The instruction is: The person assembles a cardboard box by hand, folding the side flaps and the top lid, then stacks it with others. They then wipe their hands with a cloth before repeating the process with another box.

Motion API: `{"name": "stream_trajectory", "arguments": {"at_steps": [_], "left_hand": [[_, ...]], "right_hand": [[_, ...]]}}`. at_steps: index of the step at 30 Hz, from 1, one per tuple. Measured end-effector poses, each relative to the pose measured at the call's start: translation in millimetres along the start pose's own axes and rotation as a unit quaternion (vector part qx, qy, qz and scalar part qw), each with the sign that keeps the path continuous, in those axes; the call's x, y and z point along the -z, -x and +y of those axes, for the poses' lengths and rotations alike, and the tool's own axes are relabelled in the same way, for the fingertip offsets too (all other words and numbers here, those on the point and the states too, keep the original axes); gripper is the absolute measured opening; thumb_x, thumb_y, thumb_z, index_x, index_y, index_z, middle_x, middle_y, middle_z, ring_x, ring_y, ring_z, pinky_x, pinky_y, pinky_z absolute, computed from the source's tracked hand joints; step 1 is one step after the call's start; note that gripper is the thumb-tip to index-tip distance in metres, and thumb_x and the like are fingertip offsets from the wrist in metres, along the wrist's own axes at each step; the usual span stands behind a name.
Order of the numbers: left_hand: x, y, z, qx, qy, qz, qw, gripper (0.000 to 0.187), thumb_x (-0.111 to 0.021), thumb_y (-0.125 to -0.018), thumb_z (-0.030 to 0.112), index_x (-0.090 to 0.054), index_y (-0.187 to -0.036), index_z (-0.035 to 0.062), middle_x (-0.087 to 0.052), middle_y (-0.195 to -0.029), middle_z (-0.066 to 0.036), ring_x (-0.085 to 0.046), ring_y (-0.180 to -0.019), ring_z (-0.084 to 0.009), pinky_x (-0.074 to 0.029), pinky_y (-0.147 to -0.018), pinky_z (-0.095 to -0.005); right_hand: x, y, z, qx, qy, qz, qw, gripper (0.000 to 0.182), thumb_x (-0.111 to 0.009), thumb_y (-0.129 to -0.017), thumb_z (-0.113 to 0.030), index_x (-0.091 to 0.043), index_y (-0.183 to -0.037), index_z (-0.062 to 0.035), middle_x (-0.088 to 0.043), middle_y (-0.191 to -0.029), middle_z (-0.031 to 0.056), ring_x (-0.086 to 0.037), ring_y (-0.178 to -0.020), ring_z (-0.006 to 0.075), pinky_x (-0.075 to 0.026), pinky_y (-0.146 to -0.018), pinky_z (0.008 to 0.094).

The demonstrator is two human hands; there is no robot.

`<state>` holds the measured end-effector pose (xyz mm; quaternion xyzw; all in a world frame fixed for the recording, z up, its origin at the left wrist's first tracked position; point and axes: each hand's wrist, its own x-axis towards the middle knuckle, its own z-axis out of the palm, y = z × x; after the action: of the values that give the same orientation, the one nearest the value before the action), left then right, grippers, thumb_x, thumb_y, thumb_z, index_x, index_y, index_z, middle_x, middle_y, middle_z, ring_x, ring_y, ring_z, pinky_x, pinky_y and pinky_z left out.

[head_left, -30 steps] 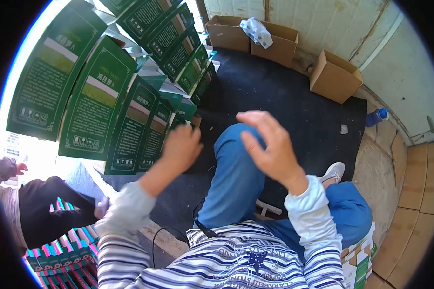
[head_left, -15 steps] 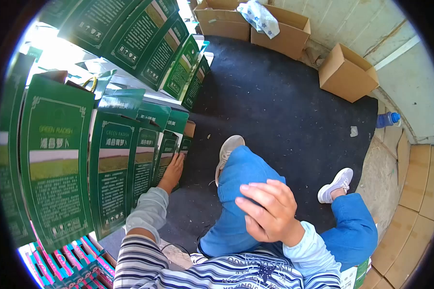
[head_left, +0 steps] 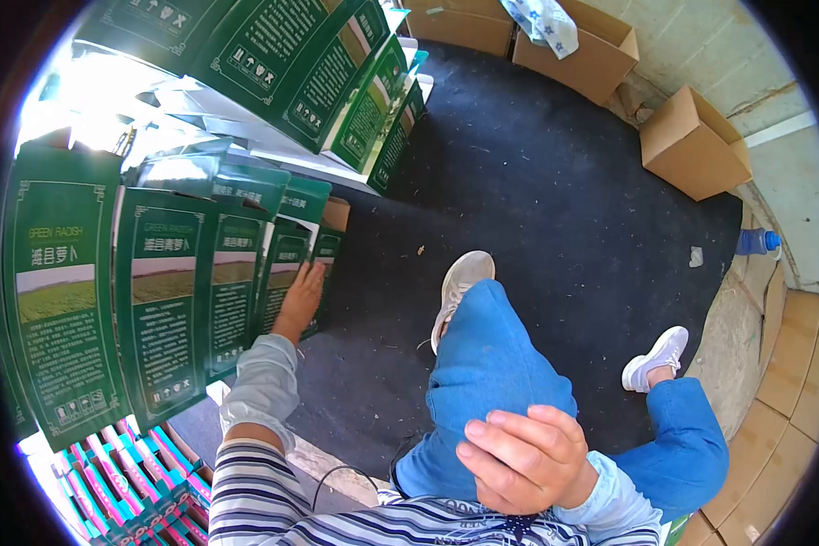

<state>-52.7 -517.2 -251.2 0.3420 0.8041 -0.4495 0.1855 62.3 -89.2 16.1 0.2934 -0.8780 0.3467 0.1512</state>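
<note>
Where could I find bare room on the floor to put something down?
The widest free patch is the black mat between the green boxes and the single brown carton, with small scraps only. A smaller one lies between the shoes. The left side is crowded: boxes close together, the left hand against them.

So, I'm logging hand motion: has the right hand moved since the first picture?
Yes. The right hand has drawn back toward the striped shirt, appearing farther from the lone cardboard box.

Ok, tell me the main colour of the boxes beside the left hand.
The boxes are mainly green, clearest in the head view.
</note>
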Motion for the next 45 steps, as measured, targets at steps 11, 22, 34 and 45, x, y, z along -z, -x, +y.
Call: {"name": "stream_trajectory", "arguments": {"at_steps": [11,22,34,45], "left_hand": [[-53.5,10.4,-39.8,0.084,0.034,-0.019,0.996,0.051,-0.043,-0.089,0.016,-0.042,-0.139,0.0058,-0.026,-0.152,-0.008,-0.017,-0.143,-0.0233,-0.007,-0.117,-0.0444],[-109.8,-2.3,-70.0,0.204,0.091,-0.101,0.969,0.043,-0.056,-0.084,0.022,-0.059,-0.124,0.0064,-0.029,-0.151,-0.008,-0.020,-0.142,-0.0245,-0.012,-0.115,-0.0477],[23.8,-46.9,29.8,0.157,0.454,0.110,0.870,0.049,-0.064,-0.083,0.025,-0.051,-0.124,0.0023,-0.047,-0.133,-0.021,-0.041,-0.127,-0.0369,-0.036,-0.102,-0.0477],[189.4,0.2,60.9,-0.023,0.611,0.249,0.751,0.041,-0.052,-0.094,0.022,-0.048,-0.127,-0.0010,-0.051,-0.130,-0.021,-0.052,-0.117,-0.0335,-0.040,-0.100,-0.0379]], "right_hand": [[7.6,28.7,8.7,0.103,0.024,-0.014,0.994,0.018,-0.056,-0.089,-0.024,-0.065,-0.102,-0.0162,-0.065,-0.110,0.0001,-0.061,-0.103,0.0158,-0.037,-0.101,0.0353],[-1.7,62.2,8.2,0.107,-0.006,0.031,0.994,0.021,-0.049,-0.090,-0.022,-0.067,-0.100,-0.0137,-0.065,-0.109,-0.0014,-0.059,-0.108,0.0143,-0.036,-0.104,0.0352],[-10.6,32.2,12.7,0.073,-0.109,0.109,0.985,0.023,-0.059,-0.079,-0.023,-0.066,-0.092,-0.0047,-0.064,-0.107,0.0120,-0.059,-0.103,0.0248,-0.043,-0.098,0.0383],[-8.5,20.9,37.7,0.016,-0.102,0.183,0.978,0.032,-0.061,-0.076,-0.020,-0.060,-0.102,-0.0006,-0.055,-0.115,0.0178,-0.051,-0.111,0.0349,-0.037,-0.099,0.0482]]}}
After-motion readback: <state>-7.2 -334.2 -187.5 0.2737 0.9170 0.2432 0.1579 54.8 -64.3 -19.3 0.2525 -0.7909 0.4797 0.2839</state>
